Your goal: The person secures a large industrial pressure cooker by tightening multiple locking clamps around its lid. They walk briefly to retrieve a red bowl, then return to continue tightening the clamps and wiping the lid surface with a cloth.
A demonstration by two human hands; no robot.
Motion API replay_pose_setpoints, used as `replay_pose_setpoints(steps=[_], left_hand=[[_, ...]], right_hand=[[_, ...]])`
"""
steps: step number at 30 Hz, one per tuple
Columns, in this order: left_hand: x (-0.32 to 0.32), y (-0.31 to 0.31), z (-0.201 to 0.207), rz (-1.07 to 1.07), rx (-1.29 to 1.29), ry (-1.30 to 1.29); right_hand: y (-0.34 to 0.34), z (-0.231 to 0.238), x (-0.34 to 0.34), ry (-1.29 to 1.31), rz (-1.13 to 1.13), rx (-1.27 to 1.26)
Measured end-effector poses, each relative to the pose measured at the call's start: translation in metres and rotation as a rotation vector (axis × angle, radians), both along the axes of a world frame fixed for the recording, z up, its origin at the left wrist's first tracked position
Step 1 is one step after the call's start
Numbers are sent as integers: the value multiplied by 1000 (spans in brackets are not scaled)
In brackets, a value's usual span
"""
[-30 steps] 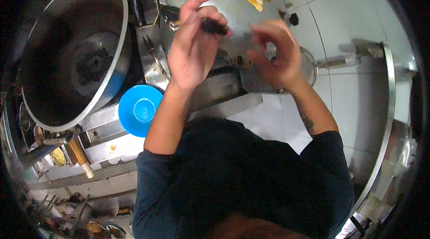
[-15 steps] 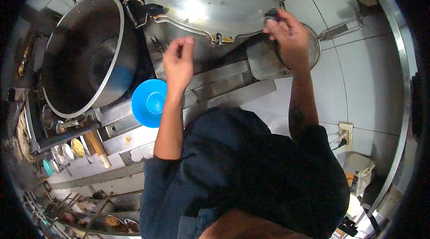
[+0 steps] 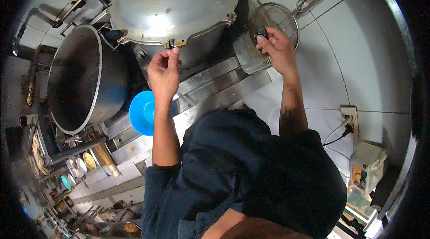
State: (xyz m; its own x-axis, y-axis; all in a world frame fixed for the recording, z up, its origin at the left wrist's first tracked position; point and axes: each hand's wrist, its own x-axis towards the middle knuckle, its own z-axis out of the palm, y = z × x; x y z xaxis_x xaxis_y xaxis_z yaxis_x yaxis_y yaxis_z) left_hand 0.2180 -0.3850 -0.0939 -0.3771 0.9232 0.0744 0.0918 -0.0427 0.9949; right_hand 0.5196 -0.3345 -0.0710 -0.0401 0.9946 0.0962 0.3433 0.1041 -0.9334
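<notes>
A big metal pot with a domed metal lid [image 3: 179, 12] stands in front of me. At the lid's near rim is a small clamp bolt [image 3: 171, 43]. My left hand [image 3: 164, 72] is closed in a pinch right at this bolt; what lies between the fingertips is hidden. Off to the right of the pot, my right hand [image 3: 280, 53] grips a small black ribbed knob [image 3: 261, 32] between thumb and fingers. Behind that hand lie a round wire strainer [image 3: 286, 17] and a clear, shallow container [image 3: 248, 57].
A deep dark pot [image 3: 74, 75] sits open on the left. The blue bowl [image 3: 139, 112] rests on the steel ledge by my left forearm. Small dishes [image 3: 89, 160] stand at lower left. On the right wall a cable is plugged into a socket [image 3: 349, 118].
The view has shifted, so the lid appears farther left. My left hand has come up to the clamp bolt at the rim. My right hand, still with the knob, is now away from the lid.
</notes>
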Motion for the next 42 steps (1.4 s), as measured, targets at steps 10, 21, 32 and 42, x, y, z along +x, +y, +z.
replay_pose_setpoints(steps=[10, 21, 32, 42], left_hand=[[-6, 8, -45, 235, 259, -140], [7, 8, -36, -5, 22, -1060], [-4, 14, -28, -105, 19, -1121], [-7, 13, -27, -94, -16, -1115]], right_hand=[[-3, 0, -6, 172, 150, -73], [69, 87, -163, -514, 1005, 801], [79, 103, -199, -907, 1233, 519], [72, 104, -206, -929, 1298, 661]])
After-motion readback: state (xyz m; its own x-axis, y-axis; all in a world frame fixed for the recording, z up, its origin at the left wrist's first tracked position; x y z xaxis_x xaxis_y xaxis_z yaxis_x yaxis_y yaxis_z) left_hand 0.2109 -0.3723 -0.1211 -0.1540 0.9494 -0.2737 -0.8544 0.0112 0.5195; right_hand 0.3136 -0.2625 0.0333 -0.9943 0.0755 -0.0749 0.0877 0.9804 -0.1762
